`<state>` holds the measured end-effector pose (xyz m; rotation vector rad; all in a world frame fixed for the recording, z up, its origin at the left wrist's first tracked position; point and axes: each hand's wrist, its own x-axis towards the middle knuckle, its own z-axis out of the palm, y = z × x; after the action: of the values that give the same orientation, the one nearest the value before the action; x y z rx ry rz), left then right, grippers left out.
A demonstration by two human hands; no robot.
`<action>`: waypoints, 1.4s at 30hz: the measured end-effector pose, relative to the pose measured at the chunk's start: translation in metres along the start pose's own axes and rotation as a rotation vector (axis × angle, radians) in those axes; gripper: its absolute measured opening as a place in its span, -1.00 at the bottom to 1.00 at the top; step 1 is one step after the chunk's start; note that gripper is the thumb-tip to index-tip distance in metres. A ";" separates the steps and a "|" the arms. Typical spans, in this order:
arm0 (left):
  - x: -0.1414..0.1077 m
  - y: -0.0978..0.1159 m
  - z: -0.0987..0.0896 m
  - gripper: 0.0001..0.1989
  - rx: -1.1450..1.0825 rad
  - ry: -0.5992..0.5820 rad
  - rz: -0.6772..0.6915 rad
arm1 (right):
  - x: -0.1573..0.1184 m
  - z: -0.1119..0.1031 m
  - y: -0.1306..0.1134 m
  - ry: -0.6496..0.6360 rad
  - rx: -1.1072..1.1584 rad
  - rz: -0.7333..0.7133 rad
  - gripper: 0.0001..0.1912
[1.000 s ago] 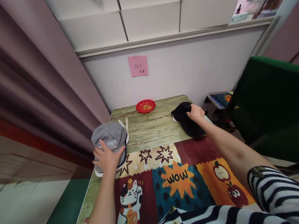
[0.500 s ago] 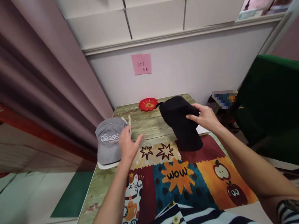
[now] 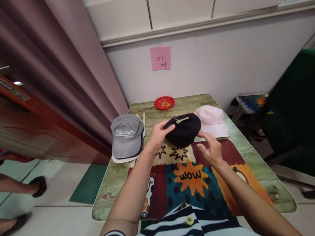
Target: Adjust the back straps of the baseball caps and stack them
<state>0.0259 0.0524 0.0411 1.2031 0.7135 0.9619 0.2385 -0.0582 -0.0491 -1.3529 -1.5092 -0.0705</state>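
Observation:
A black cap [image 3: 185, 132] is held above the table, its strap and back opening facing up and towards the far left. My left hand [image 3: 158, 134] is closed on the strap side, thumb on top. At the cap's right edge is my right hand [image 3: 211, 151], thumb and fingers apart, its fingertips touching or just beside the cloth. Behind it lies a pale pink cap [image 3: 210, 115] on the table's right side. On the left, a grey cap [image 3: 127, 133] with "Always" lettering rests over a cream-white cap [image 3: 125, 159], of which only edges and a strap show.
A red scalloped dish [image 3: 164, 103] sits at the table's back. The wooden-look table [image 3: 106, 196] bears a colourful patchwork mat [image 3: 177, 200]. A green chair [image 3: 296, 121] is at right, a pink curtain [image 3: 92, 57] at left. Another person's foot [image 3: 39, 186] shows on the floor.
The black cap has turned over and moved lower, uncovering the pink cap. My left hand has left the grey cap's side and taken the black cap's strap; my right hand has loosened its grip.

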 end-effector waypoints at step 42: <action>-0.032 -0.003 -0.009 -0.69 -0.009 -0.124 -0.147 | 0.067 0.005 -0.074 -0.363 0.131 -0.070 -0.73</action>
<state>0.0045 0.0271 0.0353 1.1750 0.6874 0.7616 0.1931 -0.0351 0.0374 -1.2527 -1.8297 0.2385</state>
